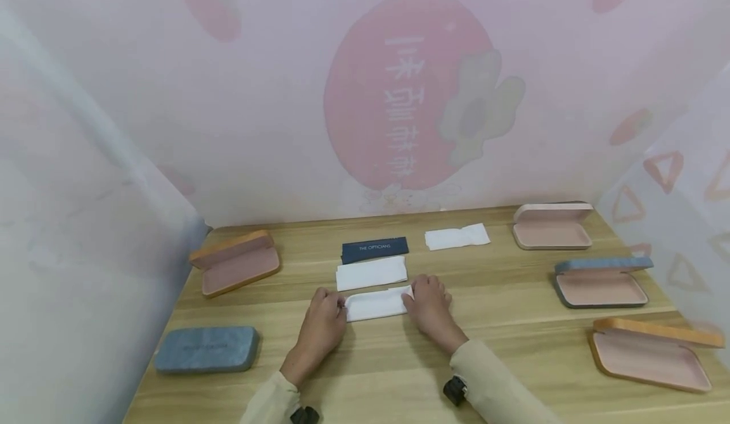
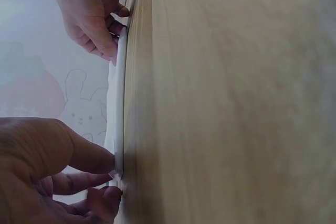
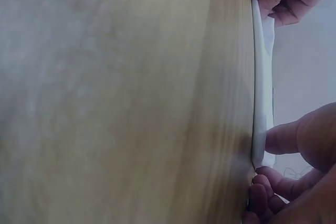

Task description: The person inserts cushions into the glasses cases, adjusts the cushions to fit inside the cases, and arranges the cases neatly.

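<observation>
A white folded cloth (image 1: 376, 304) lies flat on the table between my two hands. My left hand (image 1: 324, 321) pinches its left end, thumb and fingertips at the short edge. At the right end, my right hand (image 1: 430, 307) pinches the cloth the same way. In the left wrist view the cloth's near edge (image 2: 119, 103) is a thin, rounded white fold. The right wrist view shows that fold (image 3: 260, 82) too, with the right thumb against it. Just behind lie another white folded cloth (image 1: 372, 273) and a dark blue folded cloth (image 1: 375, 248) lettered "THE OPTICIANS".
A third white cloth (image 1: 457, 237) lies farther back. On the left are an open orange glasses case (image 1: 242, 272) and a closed blue-grey one (image 1: 207, 349). Along the right stand open cases: white (image 1: 552, 232), blue-grey (image 1: 601, 288) and orange (image 1: 650, 359). Printed curtains (image 1: 274, 126) border the wooden table.
</observation>
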Demonstrator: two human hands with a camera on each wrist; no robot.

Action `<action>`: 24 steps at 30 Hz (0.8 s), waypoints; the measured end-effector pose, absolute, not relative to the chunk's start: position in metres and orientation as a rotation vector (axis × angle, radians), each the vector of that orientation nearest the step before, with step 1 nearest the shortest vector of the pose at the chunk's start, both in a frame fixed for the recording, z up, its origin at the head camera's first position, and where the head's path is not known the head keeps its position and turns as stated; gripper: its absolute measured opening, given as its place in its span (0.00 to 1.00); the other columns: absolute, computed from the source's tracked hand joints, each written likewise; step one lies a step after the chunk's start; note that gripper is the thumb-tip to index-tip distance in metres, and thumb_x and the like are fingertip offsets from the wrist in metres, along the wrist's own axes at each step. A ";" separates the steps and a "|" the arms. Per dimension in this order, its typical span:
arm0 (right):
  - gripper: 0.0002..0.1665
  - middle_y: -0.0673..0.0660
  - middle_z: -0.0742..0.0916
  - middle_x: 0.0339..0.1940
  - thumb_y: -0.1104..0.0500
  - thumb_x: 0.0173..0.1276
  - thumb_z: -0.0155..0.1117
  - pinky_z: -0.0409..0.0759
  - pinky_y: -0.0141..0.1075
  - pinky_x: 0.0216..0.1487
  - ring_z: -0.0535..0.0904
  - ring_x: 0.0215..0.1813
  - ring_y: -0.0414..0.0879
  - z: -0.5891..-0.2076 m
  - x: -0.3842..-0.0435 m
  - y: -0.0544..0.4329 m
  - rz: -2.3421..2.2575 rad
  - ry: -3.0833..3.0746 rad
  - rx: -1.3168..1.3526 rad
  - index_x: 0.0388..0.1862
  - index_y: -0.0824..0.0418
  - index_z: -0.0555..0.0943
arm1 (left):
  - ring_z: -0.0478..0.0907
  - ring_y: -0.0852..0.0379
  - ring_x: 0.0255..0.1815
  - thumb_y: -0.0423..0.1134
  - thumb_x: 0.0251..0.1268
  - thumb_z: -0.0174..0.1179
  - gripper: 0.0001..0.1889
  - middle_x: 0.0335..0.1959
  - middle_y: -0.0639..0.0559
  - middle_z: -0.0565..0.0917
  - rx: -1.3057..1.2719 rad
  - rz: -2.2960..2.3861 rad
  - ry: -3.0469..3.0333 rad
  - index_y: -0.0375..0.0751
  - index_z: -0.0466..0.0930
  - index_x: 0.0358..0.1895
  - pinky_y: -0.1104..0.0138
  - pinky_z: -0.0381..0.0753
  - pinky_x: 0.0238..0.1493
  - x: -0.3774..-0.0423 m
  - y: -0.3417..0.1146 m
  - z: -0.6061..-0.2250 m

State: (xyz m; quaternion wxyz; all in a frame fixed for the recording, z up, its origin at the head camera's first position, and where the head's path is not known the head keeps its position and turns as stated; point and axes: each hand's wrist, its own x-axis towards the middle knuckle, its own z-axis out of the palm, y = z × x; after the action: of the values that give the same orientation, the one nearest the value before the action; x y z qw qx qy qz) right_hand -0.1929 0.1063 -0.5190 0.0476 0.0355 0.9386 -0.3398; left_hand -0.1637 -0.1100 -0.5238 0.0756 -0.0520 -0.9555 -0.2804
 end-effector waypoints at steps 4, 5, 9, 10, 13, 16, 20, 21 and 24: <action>0.11 0.60 0.75 0.43 0.57 0.72 0.65 0.62 0.49 0.48 0.67 0.46 0.54 -0.518 -0.192 0.105 -1.061 2.868 0.103 0.40 0.63 0.75 | 0.80 0.49 0.38 0.28 0.58 0.66 0.02 0.39 0.44 0.80 -0.126 -0.788 -2.856 0.36 0.84 0.34 0.55 0.82 0.35 -0.163 -0.110 -0.523; 0.11 0.60 0.76 0.42 0.57 0.72 0.65 0.63 0.49 0.49 0.67 0.46 0.53 -0.518 -0.191 0.105 -1.071 2.872 0.099 0.39 0.63 0.75 | 0.80 0.50 0.36 0.28 0.57 0.66 0.02 0.37 0.45 0.80 -0.120 -0.781 -2.854 0.37 0.84 0.33 0.56 0.81 0.33 -0.163 -0.110 -0.522; 0.09 0.59 0.77 0.42 0.58 0.70 0.65 0.64 0.49 0.50 0.69 0.47 0.54 -0.520 -0.190 0.105 -1.110 2.889 0.086 0.38 0.63 0.77 | 0.79 0.54 0.32 0.28 0.54 0.67 0.05 0.32 0.50 0.82 -0.099 -0.770 -2.858 0.43 0.83 0.31 0.60 0.77 0.27 -0.162 -0.110 -0.520; 0.09 0.59 0.78 0.41 0.59 0.69 0.66 0.65 0.50 0.51 0.70 0.48 0.54 -0.520 -0.189 0.106 -1.124 2.891 0.082 0.38 0.63 0.77 | 0.79 0.55 0.31 0.29 0.54 0.67 0.06 0.31 0.52 0.83 -0.092 -0.771 -2.866 0.44 0.82 0.30 0.61 0.76 0.27 -0.162 -0.110 -0.520; 0.07 0.59 0.79 0.40 0.59 0.68 0.67 0.66 0.52 0.53 0.72 0.49 0.55 -0.522 -0.189 0.107 -1.173 2.891 0.077 0.37 0.63 0.79 | 0.77 0.58 0.28 0.30 0.55 0.68 0.06 0.29 0.54 0.83 -0.074 -0.797 -2.889 0.46 0.82 0.31 0.64 0.73 0.25 -0.162 -0.110 -0.518; 0.06 0.58 0.81 0.40 0.60 0.67 0.67 0.69 0.53 0.54 0.74 0.48 0.54 -0.521 -0.188 0.109 -1.241 2.870 0.083 0.37 0.63 0.81 | 0.75 0.59 0.26 0.31 0.56 0.69 0.06 0.28 0.55 0.84 -0.063 -0.850 -2.902 0.46 0.82 0.31 0.64 0.72 0.25 -0.161 -0.111 -0.515; 0.05 0.57 0.83 0.39 0.62 0.67 0.67 0.76 0.48 0.51 0.77 0.45 0.51 -0.517 -0.189 0.111 -1.324 2.825 0.115 0.38 0.64 0.82 | 0.74 0.60 0.26 0.33 0.57 0.69 0.05 0.28 0.55 0.84 -0.050 -0.940 -2.909 0.45 0.81 0.32 0.64 0.71 0.26 -0.162 -0.111 -0.513; 0.05 0.57 0.84 0.38 0.62 0.67 0.67 0.78 0.47 0.49 0.78 0.43 0.50 -0.516 -0.189 0.112 -1.338 2.818 0.113 0.38 0.64 0.82 | 0.74 0.59 0.26 0.34 0.58 0.69 0.05 0.27 0.55 0.83 -0.048 -0.963 -2.912 0.45 0.81 0.32 0.64 0.71 0.27 -0.163 -0.112 -0.512; 0.05 0.57 0.85 0.37 0.63 0.66 0.67 0.80 0.43 0.46 0.79 0.41 0.48 -0.515 -0.189 0.112 -1.367 2.804 0.104 0.38 0.63 0.82 | 0.74 0.60 0.27 0.34 0.59 0.68 0.06 0.26 0.55 0.82 -0.054 -1.035 -2.926 0.44 0.80 0.33 0.65 0.72 0.29 -0.163 -0.112 -0.513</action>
State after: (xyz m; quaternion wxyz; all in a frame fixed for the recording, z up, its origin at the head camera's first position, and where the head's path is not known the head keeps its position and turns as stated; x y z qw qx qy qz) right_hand -0.1886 0.1117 -0.5149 0.0103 0.0334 0.8984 -0.4379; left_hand -0.1634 -0.1123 -0.5128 0.0188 -0.0173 -0.9424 -0.3334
